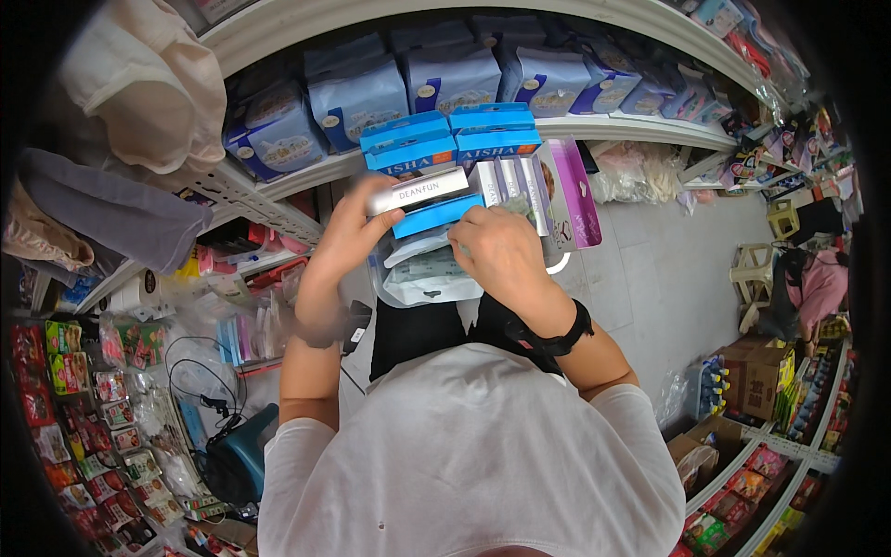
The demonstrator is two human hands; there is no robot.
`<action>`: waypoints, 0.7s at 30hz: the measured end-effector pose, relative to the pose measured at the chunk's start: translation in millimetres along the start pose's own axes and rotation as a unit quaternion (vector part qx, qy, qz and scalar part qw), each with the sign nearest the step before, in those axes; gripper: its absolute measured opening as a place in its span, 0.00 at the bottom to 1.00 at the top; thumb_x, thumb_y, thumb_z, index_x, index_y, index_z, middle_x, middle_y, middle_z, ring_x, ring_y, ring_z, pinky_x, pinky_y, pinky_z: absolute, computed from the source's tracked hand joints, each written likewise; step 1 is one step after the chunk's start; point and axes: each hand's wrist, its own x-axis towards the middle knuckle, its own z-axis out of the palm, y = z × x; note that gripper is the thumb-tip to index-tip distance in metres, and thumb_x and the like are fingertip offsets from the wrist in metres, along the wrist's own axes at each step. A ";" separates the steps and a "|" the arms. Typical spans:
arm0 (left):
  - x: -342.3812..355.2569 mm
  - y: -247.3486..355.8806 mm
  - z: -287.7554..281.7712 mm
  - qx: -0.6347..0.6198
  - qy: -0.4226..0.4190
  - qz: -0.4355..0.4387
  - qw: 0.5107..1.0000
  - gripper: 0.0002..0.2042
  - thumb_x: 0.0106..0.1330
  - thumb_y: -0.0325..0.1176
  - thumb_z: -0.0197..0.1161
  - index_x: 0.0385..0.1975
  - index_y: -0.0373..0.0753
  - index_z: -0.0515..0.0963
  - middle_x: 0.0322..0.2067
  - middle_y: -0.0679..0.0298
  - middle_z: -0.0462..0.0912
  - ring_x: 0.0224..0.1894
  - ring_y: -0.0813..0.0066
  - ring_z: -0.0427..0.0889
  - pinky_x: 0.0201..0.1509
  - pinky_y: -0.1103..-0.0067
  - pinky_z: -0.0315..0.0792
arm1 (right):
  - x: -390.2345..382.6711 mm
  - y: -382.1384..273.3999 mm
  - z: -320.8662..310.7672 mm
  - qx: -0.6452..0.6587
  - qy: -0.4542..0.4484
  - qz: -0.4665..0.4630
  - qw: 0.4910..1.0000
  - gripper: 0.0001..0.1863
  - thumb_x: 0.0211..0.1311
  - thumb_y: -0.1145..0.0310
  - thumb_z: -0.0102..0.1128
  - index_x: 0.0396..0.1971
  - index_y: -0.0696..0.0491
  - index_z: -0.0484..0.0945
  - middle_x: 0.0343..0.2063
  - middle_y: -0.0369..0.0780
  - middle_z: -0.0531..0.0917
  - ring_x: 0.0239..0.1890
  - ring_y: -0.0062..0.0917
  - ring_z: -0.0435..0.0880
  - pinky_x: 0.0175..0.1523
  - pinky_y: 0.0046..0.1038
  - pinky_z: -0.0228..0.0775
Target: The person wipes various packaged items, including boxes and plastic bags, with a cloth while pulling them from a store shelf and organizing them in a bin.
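Observation:
My left hand [355, 221] is closed around the left end of a slim white box [429, 189], its thumb at the front. Just below that box lies a blue box [436, 219]. My right hand [501, 249] has its fingers curled in at the blue box's right end, beside clear plastic packets [427, 271]; what they grip is hidden. More slim white boxes [510, 186] stand upright behind my right hand. Two larger blue boxes [492, 135] stand at the back, and a purple box [574, 190] is at the right. A whitish container [385, 292] holds the packets in front.
A shelf [594, 130] carries several blue-and-white packages [357, 97] straight ahead. Cloth items [139, 84] hang at the left. Packaged goods [93, 418] fill the lower left. Pale stools [750, 278] and cardboard boxes [756, 376] stand on the right, past the grey tiled floor [631, 288].

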 end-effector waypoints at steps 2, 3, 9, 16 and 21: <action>-0.3 -0.2 0.8 0.000 -0.011 0.013 1.000 0.19 0.62 0.39 0.63 0.49 0.37 0.72 0.43 0.55 0.80 0.46 0.61 0.78 0.49 0.71 0.71 | -1.9 -2.0 -0.7 0.004 -0.002 -0.002 1.000 0.04 0.44 0.72 0.67 0.23 0.52 0.81 0.24 0.37 0.78 0.28 0.32 0.78 0.31 0.33 0.70; -0.7 -3.7 2.6 0.007 -0.014 0.040 0.999 0.19 0.63 0.40 0.63 0.49 0.37 0.72 0.43 0.54 0.79 0.45 0.61 0.78 0.49 0.71 0.71 | -2.0 -2.6 -0.9 0.006 -0.003 -0.004 1.000 0.04 0.45 0.72 0.67 0.23 0.52 0.81 0.24 0.37 0.78 0.28 0.32 0.78 0.31 0.33 0.70; 7.6 -18.6 6.9 0.011 -0.010 0.012 1.000 0.21 0.66 0.44 0.58 0.52 0.36 0.69 0.42 0.50 0.78 0.45 0.59 0.78 0.49 0.71 0.70 | 0.4 -1.4 4.3 0.022 0.019 0.011 1.000 0.04 0.45 0.72 0.67 0.24 0.51 0.80 0.25 0.37 0.78 0.28 0.33 0.79 0.32 0.33 0.71; -0.1 -10.5 10.5 0.057 0.058 0.019 0.997 0.25 0.67 0.43 0.58 0.55 0.32 0.65 0.45 0.49 0.76 0.50 0.58 0.77 0.51 0.70 0.70 | -3.6 -3.4 -22.6 0.107 -0.046 0.017 0.993 0.07 0.46 0.70 0.68 0.27 0.51 0.80 0.29 0.36 0.77 0.32 0.33 0.79 0.35 0.32 0.71; -24.7 -23.7 16.1 -0.095 0.150 0.021 0.984 0.22 0.61 0.32 0.64 0.53 0.33 0.67 0.49 0.55 0.74 0.51 0.66 0.75 0.52 0.70 0.71 | -30.8 2.8 -40.0 0.088 -0.130 -0.013 0.987 0.09 0.44 0.69 0.69 0.29 0.50 0.81 0.31 0.35 0.77 0.33 0.32 0.79 0.38 0.33 0.71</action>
